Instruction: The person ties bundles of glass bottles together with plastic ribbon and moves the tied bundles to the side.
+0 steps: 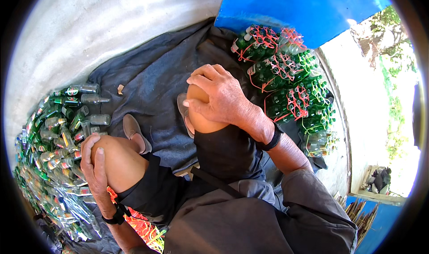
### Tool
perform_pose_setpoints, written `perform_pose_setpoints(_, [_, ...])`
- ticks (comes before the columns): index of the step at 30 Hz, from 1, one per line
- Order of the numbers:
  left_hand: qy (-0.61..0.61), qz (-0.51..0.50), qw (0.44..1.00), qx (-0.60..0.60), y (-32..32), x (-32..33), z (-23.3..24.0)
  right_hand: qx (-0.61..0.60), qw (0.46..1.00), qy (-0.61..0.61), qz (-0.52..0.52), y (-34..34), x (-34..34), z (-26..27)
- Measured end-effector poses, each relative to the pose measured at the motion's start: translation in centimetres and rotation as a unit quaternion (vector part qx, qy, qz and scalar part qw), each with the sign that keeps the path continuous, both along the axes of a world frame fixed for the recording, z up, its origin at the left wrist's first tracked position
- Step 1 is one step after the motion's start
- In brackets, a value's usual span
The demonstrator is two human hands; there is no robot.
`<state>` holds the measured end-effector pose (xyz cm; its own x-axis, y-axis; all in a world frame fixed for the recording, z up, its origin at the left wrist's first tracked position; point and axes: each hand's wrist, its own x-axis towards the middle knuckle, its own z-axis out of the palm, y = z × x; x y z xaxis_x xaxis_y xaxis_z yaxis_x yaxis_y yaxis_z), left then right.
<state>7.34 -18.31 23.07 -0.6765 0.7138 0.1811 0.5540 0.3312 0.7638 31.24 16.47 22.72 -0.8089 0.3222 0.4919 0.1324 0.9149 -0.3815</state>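
Note:
My left hand [94, 167] rests on my left knee [122, 160], thumb apart from the fingers, a black band on its wrist. On my right knee [198, 96] lies my right hand [221, 95], its fingers spread and holding nothing; that wrist has a black band too. A large heap of loose glass bottles [63, 153], green and clear, lies beside my left leg. Beyond my right hand stand bundles of green bottles [271, 70], tied at the necks with red and yellow-green plastic strapping. Bundles of clear bottles [316, 143] stand at their near end.
A dark cloth [161, 73] covers the ground between the heap and the bundles. Red and yellow strips [142, 227] lie by my left hip. A pale wall [100, 23] and a blue panel [285, 9] rise beyond. Sticks [360, 217] stand at the lower right.

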Motion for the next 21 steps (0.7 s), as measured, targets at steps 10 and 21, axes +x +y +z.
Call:
perform_pose_setpoints(10, [0.012,0.018,1.000,0.018,-0.9,-0.2,-0.8,0.019,1.000,0.017,0.009,0.6,-0.5,0.4])
perform_pose_setpoints(21, [0.021,-0.002,0.995,0.100,-1.6,-0.3,-1.3,-0.045,0.993,-0.098,0.048,-0.2,-0.1,1.9])
